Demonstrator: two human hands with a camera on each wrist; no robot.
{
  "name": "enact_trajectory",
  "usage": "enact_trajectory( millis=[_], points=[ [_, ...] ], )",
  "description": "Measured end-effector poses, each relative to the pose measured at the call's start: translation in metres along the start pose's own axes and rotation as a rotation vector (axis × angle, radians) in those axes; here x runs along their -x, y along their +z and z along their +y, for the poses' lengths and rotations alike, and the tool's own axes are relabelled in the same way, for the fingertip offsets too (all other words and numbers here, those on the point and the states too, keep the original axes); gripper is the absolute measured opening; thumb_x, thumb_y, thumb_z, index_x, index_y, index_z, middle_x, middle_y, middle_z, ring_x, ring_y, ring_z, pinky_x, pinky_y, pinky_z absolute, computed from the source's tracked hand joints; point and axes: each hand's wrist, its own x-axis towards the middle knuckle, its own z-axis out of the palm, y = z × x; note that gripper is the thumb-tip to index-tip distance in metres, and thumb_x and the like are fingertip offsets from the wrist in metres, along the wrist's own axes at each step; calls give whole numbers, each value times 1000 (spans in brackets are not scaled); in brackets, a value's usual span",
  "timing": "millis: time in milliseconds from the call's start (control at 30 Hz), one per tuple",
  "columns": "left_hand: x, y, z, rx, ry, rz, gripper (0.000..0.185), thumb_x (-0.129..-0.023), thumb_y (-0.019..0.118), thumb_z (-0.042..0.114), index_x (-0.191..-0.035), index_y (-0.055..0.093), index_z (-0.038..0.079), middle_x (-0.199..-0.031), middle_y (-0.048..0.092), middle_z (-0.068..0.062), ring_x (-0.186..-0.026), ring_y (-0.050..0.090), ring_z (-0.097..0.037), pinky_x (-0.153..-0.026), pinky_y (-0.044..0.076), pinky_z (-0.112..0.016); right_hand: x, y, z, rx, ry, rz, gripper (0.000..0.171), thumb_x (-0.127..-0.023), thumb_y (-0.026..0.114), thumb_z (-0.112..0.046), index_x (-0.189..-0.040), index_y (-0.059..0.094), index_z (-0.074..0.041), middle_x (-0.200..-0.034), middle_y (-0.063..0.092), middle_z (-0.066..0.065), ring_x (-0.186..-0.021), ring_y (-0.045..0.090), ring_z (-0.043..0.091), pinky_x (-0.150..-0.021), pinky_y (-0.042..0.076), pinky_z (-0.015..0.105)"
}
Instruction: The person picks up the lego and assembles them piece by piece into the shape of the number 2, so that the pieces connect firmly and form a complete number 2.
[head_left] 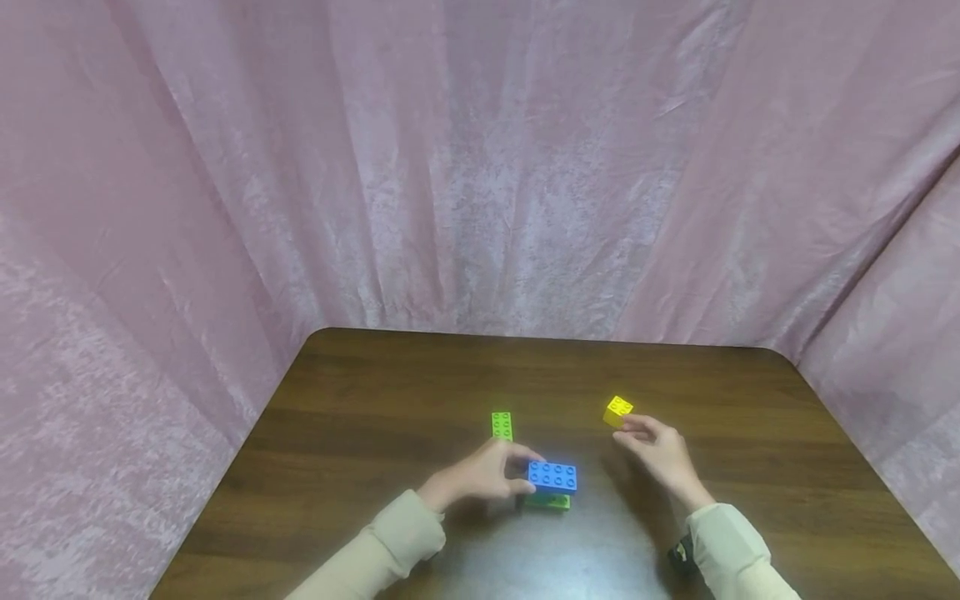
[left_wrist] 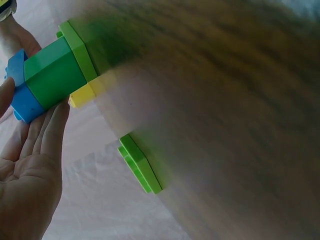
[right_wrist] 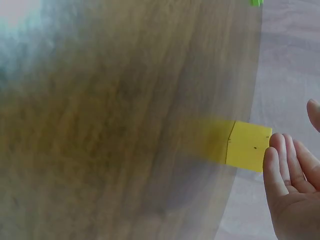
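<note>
A small stack stands near the front middle of the table. Its top is a blue brick (head_left: 552,477), its middle a dark green block (left_wrist: 56,72), and its base a flat light green brick (head_left: 553,502). My left hand (head_left: 483,473) pinches the blue brick from the left, thumb on the near side and fingers on the far side. Farther right, a yellow brick (head_left: 617,411) with studs on top sits on the table. My right hand (head_left: 662,457) is beside it, fingertips right at its near right side. In the right wrist view the thumb stands apart from the yellow brick.
Another flat light green brick (head_left: 502,425) lies behind the left hand. The brown wooden table (head_left: 360,400) has rounded far corners. Pink curtains (head_left: 480,208) hang behind and around it. A dark band (head_left: 682,553) shows at the right cuff.
</note>
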Motion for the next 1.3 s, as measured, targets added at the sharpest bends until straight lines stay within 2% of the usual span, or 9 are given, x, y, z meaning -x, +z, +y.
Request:
enact_trajectory(
  millis=[133, 200, 367, 433, 567, 667, 900, 1100, 1300],
  points=[
    [-1, 0, 0, 2, 9, 3, 40, -87, 72, 17, -126, 65, 15, -125, 68, -2, -114, 63, -10, -106, 49, -33, -4, -3, 0, 17, 6, 21, 43, -90, 70, -20, -123, 61, 5, -114, 69, 24, -105, 69, 37, -89, 59, 36],
    [-1, 1, 0, 3, 13, 6, 40, -86, 72, 16, -126, 65, 14, -124, 68, -3, -113, 64, -10, -106, 49, -32, -6, -4, 1, 21, 6, 31, 42, -90, 70, -20, -122, 61, 6, -114, 69, 25, -105, 69, 37, -89, 59, 36],
    [-2, 2, 0, 25, 11, 11, 40, -85, 73, 14, -125, 65, 13, -122, 69, -4, -107, 65, -7, -102, 51, -27, -10, -7, 3, 31, 25, 65, 41, -90, 70, -20, -121, 62, 6, -114, 69, 26, -105, 69, 37, -79, 57, 16],
    [-3, 3, -1, 51, 9, 7, 40, -85, 73, 13, -124, 65, 12, -121, 70, -5, -106, 66, -7, -100, 52, -24, -11, -9, 5, 37, 45, 72, 43, -91, 69, -21, -123, 61, 6, -116, 68, 27, -106, 68, 37, -77, 55, 13],
    [-3, 3, -1, 104, 3, -4, 40, -85, 73, 12, -125, 65, 10, -121, 70, -6, -105, 68, -8, -96, 54, -21, -12, -12, 7, 51, 88, 67, 50, -92, 67, -26, -129, 56, 6, -122, 64, 29, -111, 65, 40, -88, 59, 32],
    [-3, 4, -1, 123, 0, -7, 40, -85, 73, 11, -125, 65, 10, -121, 70, -6, -105, 69, -9, -93, 55, -19, -13, -12, 10, 47, 104, 53, 53, -93, 66, -28, -133, 53, 5, -126, 62, 30, -116, 62, 41, -97, 54, 46],
    [-3, 5, -1, 151, -3, -8, 42, -84, 72, 7, -125, 64, 8, -121, 69, -9, -105, 69, -10, -91, 55, -17, -17, -8, 12, 38, 117, 53, 53, -92, 67, -25, -132, 53, 7, -127, 61, 31, -117, 61, 42, -93, 57, 42],
    [-1, 4, -1, 133, -13, -1, 41, -84, 72, 7, -125, 64, 9, -121, 69, -8, -105, 69, -10, -92, 54, -18, -21, 0, 12, 63, 126, 42, 57, -91, 68, -26, -133, 51, 10, -125, 60, 33, -116, 61, 45, -94, 55, 49],
    [0, 4, 0, 119, -14, 1, 40, -85, 72, 9, -124, 65, 9, -122, 69, -8, -106, 69, -10, -93, 54, -19, -25, 5, 17, 82, 138, 11, 66, -91, 68, -29, -136, 45, 12, -128, 58, 34, -116, 60, 46, -94, 54, 51]
  ],
)
